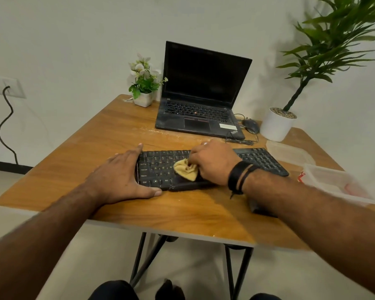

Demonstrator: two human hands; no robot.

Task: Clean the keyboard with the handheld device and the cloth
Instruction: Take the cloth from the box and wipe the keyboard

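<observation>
The right hand (212, 162) has its fingers curled round a soft yellow cloth (186, 172). The cloth is all scrunched up, and it sits on the keys in the middle of the black keyboard (262, 159). Black bands (240, 177) go round that wrist.

The left hand (121, 177) is open and flat. Its fingers lie straight along the left end of the keyboard, and its thumb lies along the front edge. It holds nothing; it just presses on the keyboard.

The keyboard is long and flat, with lots of small square keys. It lies across the middle of a wooden table (182, 213). The table top is brown, smooth and a bit shiny, with pale dust on it near the laptop (200, 94).

The laptop is black and open, with a dark screen. It stands behind the keyboard. Beside it on the left is a little white square pot of white flowers (143, 83). On the right is a dark mouse (251, 125) with a thin wire, and a round white pot with a tall green plant (277, 124).

Near the right end of the keyboard lie a clear plastic box (338, 182) and a clear lid (290, 153). A small dark thing (257, 207) peeks out from under the right arm; I cannot tell what it is.
</observation>
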